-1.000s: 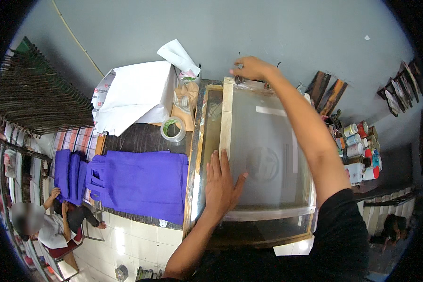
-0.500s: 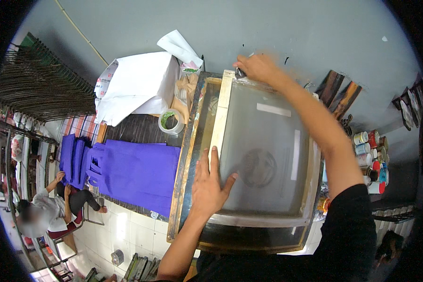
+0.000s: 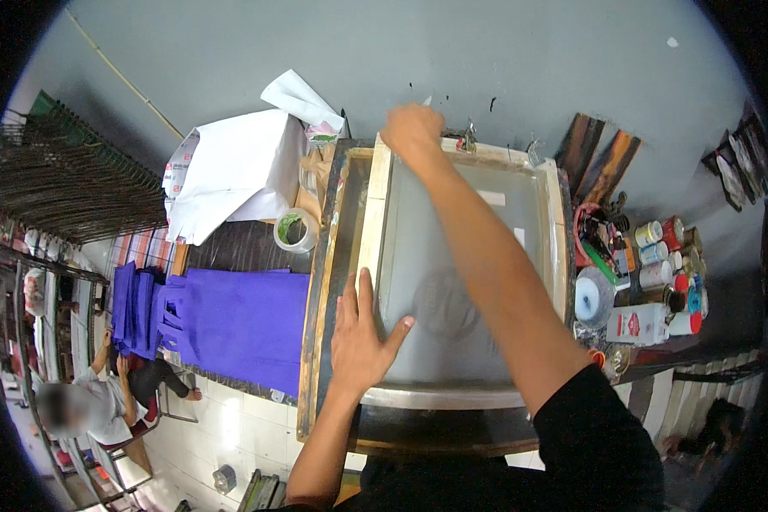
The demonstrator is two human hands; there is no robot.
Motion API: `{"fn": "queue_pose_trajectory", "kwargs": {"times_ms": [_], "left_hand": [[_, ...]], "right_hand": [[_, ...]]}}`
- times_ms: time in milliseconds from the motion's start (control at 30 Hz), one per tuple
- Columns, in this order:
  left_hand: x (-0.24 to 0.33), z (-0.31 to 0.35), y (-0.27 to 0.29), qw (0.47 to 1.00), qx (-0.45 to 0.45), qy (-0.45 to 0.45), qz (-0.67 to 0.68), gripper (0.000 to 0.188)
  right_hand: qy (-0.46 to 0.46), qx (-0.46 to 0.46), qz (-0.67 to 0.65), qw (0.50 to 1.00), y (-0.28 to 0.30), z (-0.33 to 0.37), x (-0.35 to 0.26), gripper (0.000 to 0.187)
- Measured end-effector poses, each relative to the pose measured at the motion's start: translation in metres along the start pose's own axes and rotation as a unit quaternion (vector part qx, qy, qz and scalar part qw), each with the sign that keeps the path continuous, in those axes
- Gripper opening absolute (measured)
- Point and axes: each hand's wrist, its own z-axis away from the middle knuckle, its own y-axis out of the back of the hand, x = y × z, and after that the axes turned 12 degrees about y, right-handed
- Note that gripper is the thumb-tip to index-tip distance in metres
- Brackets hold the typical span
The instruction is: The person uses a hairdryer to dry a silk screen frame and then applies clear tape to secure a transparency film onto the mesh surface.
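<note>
A wooden-framed printing screen (image 3: 374, 213) with grey mesh lies flat on the table in front of me. My left hand (image 3: 363, 333) rests flat with spread fingers on the frame's near left corner, thumb on the mesh. My right hand (image 3: 411, 128) reaches across to the far left corner of the frame and curls over its top edge; whether it grips something small there is hidden. A faint round design (image 3: 439, 303) shows through the mesh.
Purple fabric bags (image 3: 230, 320) lie stacked to the left. A white bag (image 3: 230, 166) and a tape roll (image 3: 294, 230) sit beyond them. Paint jars and cans (image 3: 657, 273) crowd the right side. A person (image 3: 85, 410) sits on the floor at lower left.
My view has shifted so the screen sits more centred. My left hand slid a little along the near left frame. My right hand stays at the far corner.
</note>
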Motion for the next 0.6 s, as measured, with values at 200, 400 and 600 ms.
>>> {"fn": "queue_pose_trajectory", "kwargs": {"times_ms": [200, 400, 600], "left_hand": [[0.007, -0.009, 0.022, 1.000, -0.004, 0.000, 0.000, 0.089], [0.024, -0.034, 0.012, 0.994, 0.073, -0.068, -0.051, 0.087], [0.013, -0.077, -0.020, 0.982, 0.138, -0.083, -0.097, 0.090]], "right_hand": [[0.094, -0.063, 0.037, 0.993, 0.009, -0.019, 0.008, 0.030], [-0.109, -0.065, -0.069, 0.989, 0.019, -0.005, -0.011, 0.034], [0.176, -0.088, -0.071, 0.978, 0.056, 0.005, 0.048, 0.047]]}}
